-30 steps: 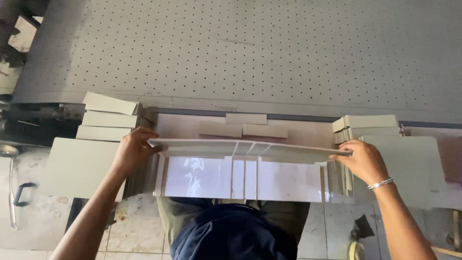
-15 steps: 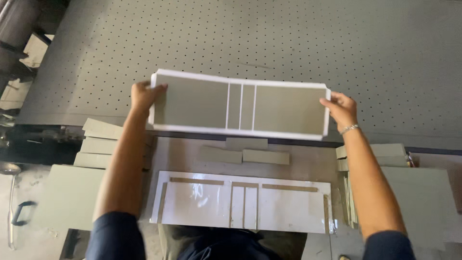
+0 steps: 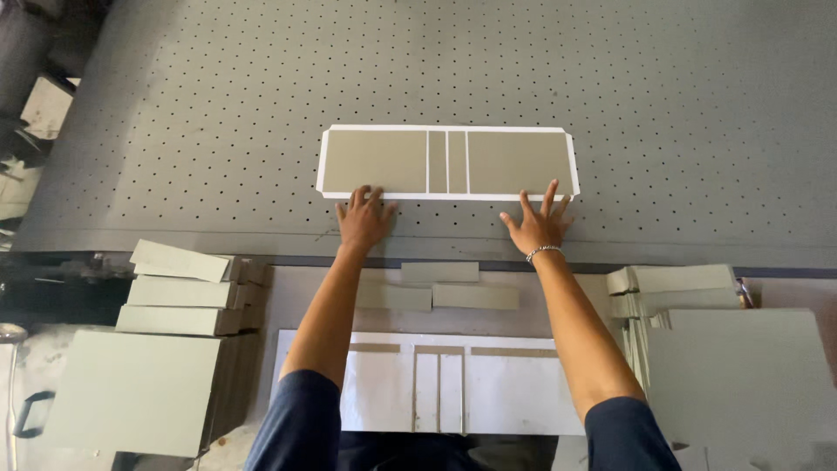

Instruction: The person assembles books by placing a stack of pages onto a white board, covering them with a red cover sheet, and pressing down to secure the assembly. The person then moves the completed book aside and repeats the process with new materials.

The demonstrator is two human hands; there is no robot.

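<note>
A long white sheet with grey board panels glued on it (image 3: 447, 162) lies flat on the grey perforated table (image 3: 218, 131). My left hand (image 3: 364, 218) rests open at the sheet's near edge on the left, fingertips touching it. Near the right end, my right hand (image 3: 538, 222), with a bracelet on the wrist, has its fingers spread on the same edge. Neither hand grips anything.
A second white sheet with glue strips (image 3: 453, 384) lies on the near bench. Stacks of grey board pieces stand at the left (image 3: 179, 292) and right (image 3: 689, 283). A few small grey strips (image 3: 440, 288) lie between my arms.
I lifted the panelled sheet from the near bench, carried it forward and laid it flat on the perforated table. My hands let go and now rest at its near edge.
</note>
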